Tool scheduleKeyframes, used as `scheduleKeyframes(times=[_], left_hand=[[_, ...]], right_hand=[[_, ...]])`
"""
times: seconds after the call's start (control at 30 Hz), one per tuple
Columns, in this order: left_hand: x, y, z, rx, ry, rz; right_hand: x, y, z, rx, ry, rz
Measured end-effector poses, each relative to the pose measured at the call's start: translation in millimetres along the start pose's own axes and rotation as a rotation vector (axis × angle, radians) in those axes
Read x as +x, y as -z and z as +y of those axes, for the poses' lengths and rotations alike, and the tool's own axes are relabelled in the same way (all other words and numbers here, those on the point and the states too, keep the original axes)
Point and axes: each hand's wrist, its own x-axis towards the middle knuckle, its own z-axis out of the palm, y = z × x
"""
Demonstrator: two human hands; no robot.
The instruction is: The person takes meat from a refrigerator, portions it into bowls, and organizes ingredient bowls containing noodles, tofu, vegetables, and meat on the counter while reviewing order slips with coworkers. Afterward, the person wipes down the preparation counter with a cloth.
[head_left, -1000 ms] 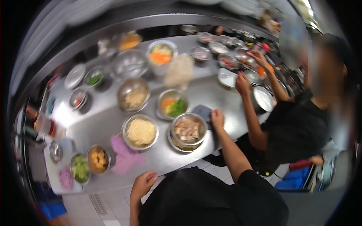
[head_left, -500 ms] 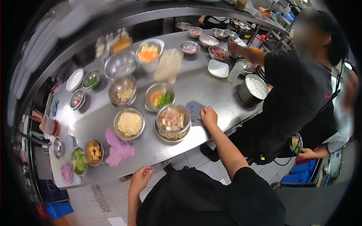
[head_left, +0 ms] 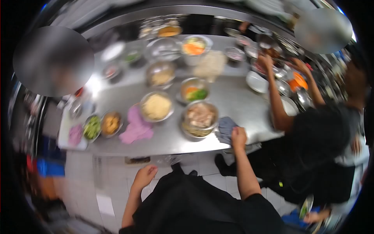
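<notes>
My left hand (head_left: 145,176) is loosely closed in front of the table edge, with nothing visible in it. At the table's front edge, my right hand (head_left: 239,137) is closed against a crumpled grey cloth (head_left: 226,130), its fingers partly hidden. To the left of that cloth, a metal bowl of pale sliced meat (head_left: 200,114) sits on top of another bowl of noodles (head_left: 198,132). Behind them is a bowl with orange and green vegetables (head_left: 194,93). A bowl of yellow noodles (head_left: 156,106) stands farther left, near a pink cloth (head_left: 136,125).
Bowls of tofu-like cubes (head_left: 111,123) and chopped greens (head_left: 92,128) stand at the left. A flat pale noodle sheet (head_left: 210,65) lies behind. At the right, a co-worker in black (head_left: 323,134) reaches over bowls. Another person's hand (head_left: 311,217) holds a dish. The picture is blurred.
The view has swung, shifting the table contents rightward and upward. The co-worker at the right now has both arms over the bowls. My right hand stays at the grey cloth.
</notes>
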Motion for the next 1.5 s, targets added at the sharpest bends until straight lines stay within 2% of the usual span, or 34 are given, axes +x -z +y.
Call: scheduleKeyframes(times=[0.1, 0.17, 0.2, 0.27, 0.3, 0.33, 0.37, 0.43, 0.57, 0.63, 0.67, 0.73, 0.77, 0.83, 0.87, 0.9, 0.93, 0.97, 1.03, 1.1, 1.17, 1.23, 1.27, 1.33, 1.37, 1.4, 1.43, 1.47, 1.5], left_hand=[[-9, 26, 1, 0.006, -0.062, 0.134], [-15, 48, 13, 0.014, -0.037, 0.195], [-19, 64, 18, 0.012, -0.020, 0.221], [-19, 97, 0, -0.064, -0.026, 0.317], [-18, 114, -8, -0.140, -0.056, 0.368], [-19, 135, -11, -0.163, -0.034, 0.439], [-20, 161, -12, -0.186, -0.015, 0.504], [-20, 216, -7, -0.144, 0.029, 0.673], [10, 343, -38, -0.281, -0.105, 0.953], [38, 417, -72, -0.244, -0.181, 1.023], [54, 450, -86, -0.243, -0.183, 1.019], [86, 508, -112, -0.298, -0.089, 1.156], [99, 534, -121, -0.301, -0.092, 1.144], [127, 574, -136, -0.311, 0.158, 1.122], [142, 591, -153, -0.320, 0.155, 1.105], [158, 608, -174, -0.393, 0.191, 0.977], [174, 618, -192, -0.461, 0.228, 0.848], [189, 623, -203, -0.461, 0.225, 0.835], [203, 625, -207, -0.379, 0.002, 0.813], [204, 616, -194, -0.320, -0.037, 0.791], [205, 606, -179, -0.219, -0.055, 0.736], [196, 589, -147, -0.271, -0.083, 0.696], [193, 580, -133, -0.324, -0.102, 0.666], [191, 564, -121, -0.362, -0.140, 0.572], [188, 557, -114, -0.402, -0.162, 0.521], [182, 546, -103, -0.402, -0.178, 0.487], [174, 532, -90, -0.387, -0.169, 0.435], [167, 517, -81, -0.369, -0.158, 0.382], [162, 501, -77, -0.365, -0.168, 0.348]], right_hand=[[-6, -14, 14, 0.032, -0.046, 0.017], [-6, -22, 30, -0.007, 0.046, 0.016], [-5, -14, 24, 0.018, 0.014, -0.051], [-8, -14, 31, 0.122, 0.047, -0.001], [-11, -5, 22, 0.188, -0.049, -0.026], [-16, -2, 23, 0.154, -0.052, 0.017], [-27, -8, 35, 0.131, -0.073, 0.092], [-50, 3, 12, 0.221, -0.174, 0.128], [-109, 6, -30, 0.223, -0.238, 0.195], [-147, -2, -59, 0.387, -0.421, 0.147], [-165, -5, -75, 0.313, -0.485, 0.134], [-207, -23, -92, 0.207, -0.473, 0.124], [-231, -34, -95, 0.103, -0.459, 0.113], [-282, -58, -92, 0.131, -0.479, 0.034], [-296, -60, -126, 0.079, -0.530, 0.007], [-326, -78, -105, 0.156, -0.599, -0.019], [-332, -74, -154, 0.271, -0.724, -0.072], [-342, -79, -170, 0.265, -0.729, -0.062], [-363, -87, -203, 0.391, -0.835, -0.189], [-374, -89, -228, 0.405, -0.828, -0.305], [-389, -102, -228, 0.396, -0.769, -0.313], [-384, -108, -238, 0.341, -0.806, -0.361], [-380, -109, -247, 0.335, -0.730, -0.341], [-371, -118, -244, 0.114, -0.562, -0.349], [-367, -125, -242, 0.046, -0.575, -0.343], [-367, -133, -235, 0.070, -0.452, -0.309], [-360, -139, -243, 0.177, -0.562, -0.294], [-362, -147, -234, 0.141, -0.500, -0.290], [-355, -146, -249, 0.179, -0.526, -0.314]])
